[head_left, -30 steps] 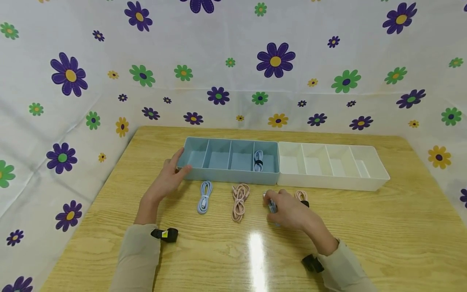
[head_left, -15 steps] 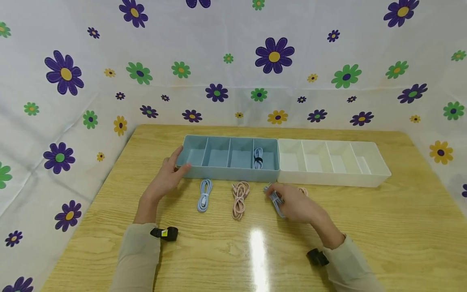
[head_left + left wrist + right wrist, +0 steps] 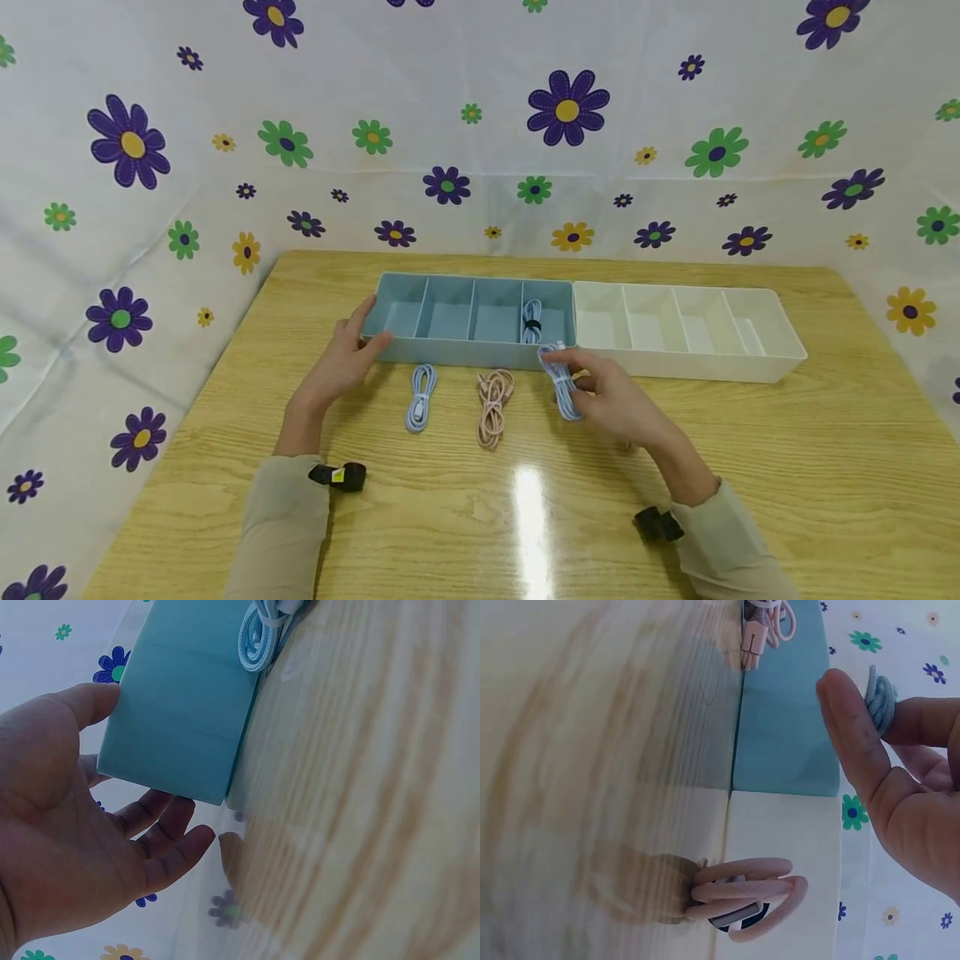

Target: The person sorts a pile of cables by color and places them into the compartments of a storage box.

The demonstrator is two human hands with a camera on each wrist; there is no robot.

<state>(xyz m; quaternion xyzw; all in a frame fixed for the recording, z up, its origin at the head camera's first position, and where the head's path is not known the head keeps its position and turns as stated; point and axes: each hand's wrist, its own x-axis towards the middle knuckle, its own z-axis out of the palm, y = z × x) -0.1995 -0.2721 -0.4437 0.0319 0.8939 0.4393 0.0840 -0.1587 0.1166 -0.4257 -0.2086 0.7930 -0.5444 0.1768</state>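
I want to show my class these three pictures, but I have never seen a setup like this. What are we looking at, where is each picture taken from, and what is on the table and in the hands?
No machine here: a person works with two bare hands, wearing three small cameras. The wide picture comes from the head, looking down at a wooden table. The other two come from each wrist, so they appear sideways and very close.

On the table stand a blue divided tray, with one coiled blue cable in its rightmost compartment, and beside it a white divided tray. In front lie a loose blue cable, a pink cable and, seen from the right wrist, another pink cable.

The left hand rests on the blue tray's end. The right hand pinches a blue cable bundle.
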